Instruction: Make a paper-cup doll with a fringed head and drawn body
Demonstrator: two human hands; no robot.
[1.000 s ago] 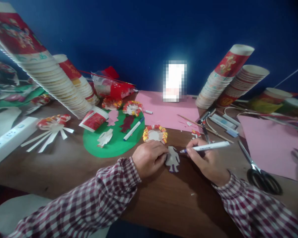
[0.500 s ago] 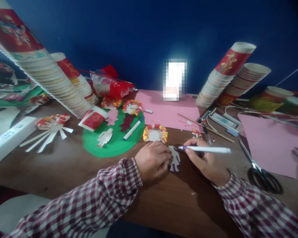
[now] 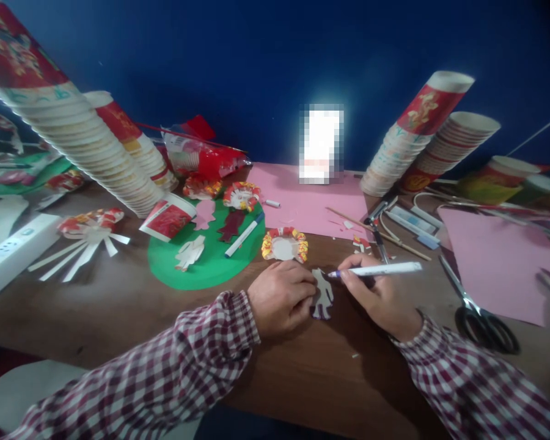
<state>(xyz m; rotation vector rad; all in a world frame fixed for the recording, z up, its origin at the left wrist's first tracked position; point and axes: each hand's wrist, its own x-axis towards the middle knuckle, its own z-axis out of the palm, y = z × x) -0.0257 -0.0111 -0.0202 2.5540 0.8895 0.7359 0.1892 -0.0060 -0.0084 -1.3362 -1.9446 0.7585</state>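
Note:
My left hand (image 3: pixel 278 299) has its fingers curled over the left edge of a small pale paper cutout (image 3: pixel 322 296) shaped like a figure, pinning it to the table. Purple runs along part of the cutout's outline, clearest at its bottom. In my right hand (image 3: pixel 381 300) is a white marker (image 3: pixel 392 267), its purple tip close to the cutout's upper right edge; whether it touches, I cannot tell. Just beyond my left hand lies a ring of red and yellow crumpled paper (image 3: pixel 285 234) with a pale centre.
A green paper disc (image 3: pixel 165 275) carries paper cutouts and a blue-capped marker (image 3: pixel 244 235). Tall paper-cup stacks stand at left (image 3: pixel 87 134) and right (image 3: pixel 417 134). Scissors (image 3: pixel 479 311) and a pink sheet (image 3: pixel 499 269) lie to the right, a power strip (image 3: pixel 18 253) far left.
The marker's tip has shifted slightly along the cutout's upper right edge, and the pen is tilted a little more. My left hand keeps its place; the view has moved slightly.

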